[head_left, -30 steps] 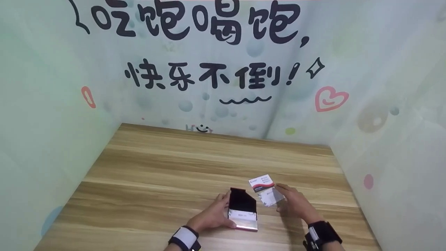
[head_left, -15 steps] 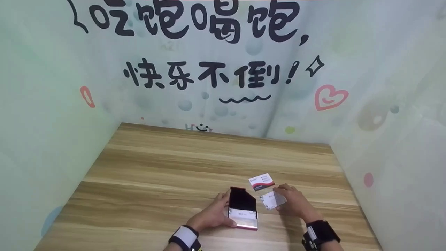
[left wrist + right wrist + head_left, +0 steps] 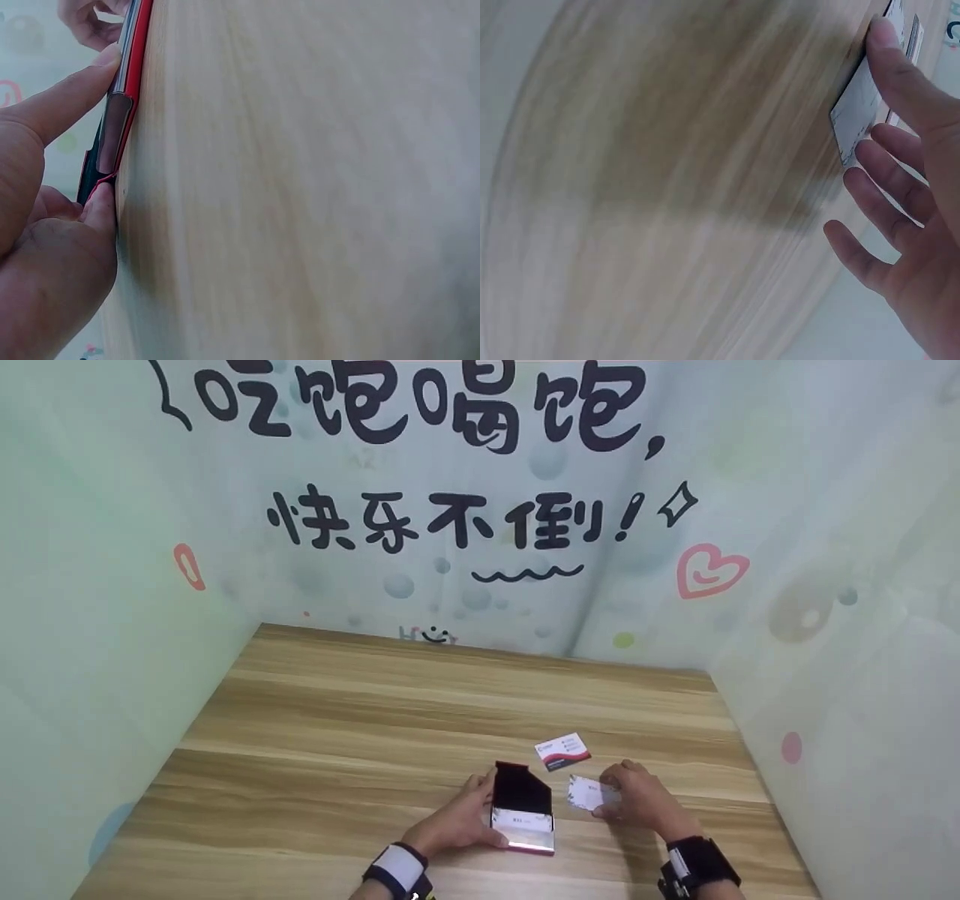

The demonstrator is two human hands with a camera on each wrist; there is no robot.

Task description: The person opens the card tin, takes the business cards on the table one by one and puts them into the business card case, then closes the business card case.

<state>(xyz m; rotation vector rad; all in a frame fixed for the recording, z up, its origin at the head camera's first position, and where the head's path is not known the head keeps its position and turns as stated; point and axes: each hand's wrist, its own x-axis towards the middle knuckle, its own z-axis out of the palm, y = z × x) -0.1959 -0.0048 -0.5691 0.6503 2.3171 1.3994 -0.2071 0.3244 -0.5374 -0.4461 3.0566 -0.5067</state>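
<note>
My left hand [image 3: 454,821] grips the left side of a card case [image 3: 523,786], its thumb at the near corner. The case lies with its black flap raised, and a stack of white cards shows inside. The left wrist view shows the red underside edge of the case [image 3: 136,71] and a finger pressed to its side. To the right, my right hand [image 3: 641,799] pinches a white business card [image 3: 583,793] with leafy corners. In the right wrist view the thumb lies over that card [image 3: 853,112]. A red, black and white business card [image 3: 562,751] lies just beyond.
The wooden tabletop [image 3: 360,712] stretches to a printed fabric backdrop [image 3: 360,600] at the back. Fabric walls close off the left and right sides. Each wrist wears a strap [image 3: 397,870] with a device on it.
My right hand has drawn the white card toward me and right, off the red, black and white card, and turned it a little. The left hand and the case have stayed put.
</note>
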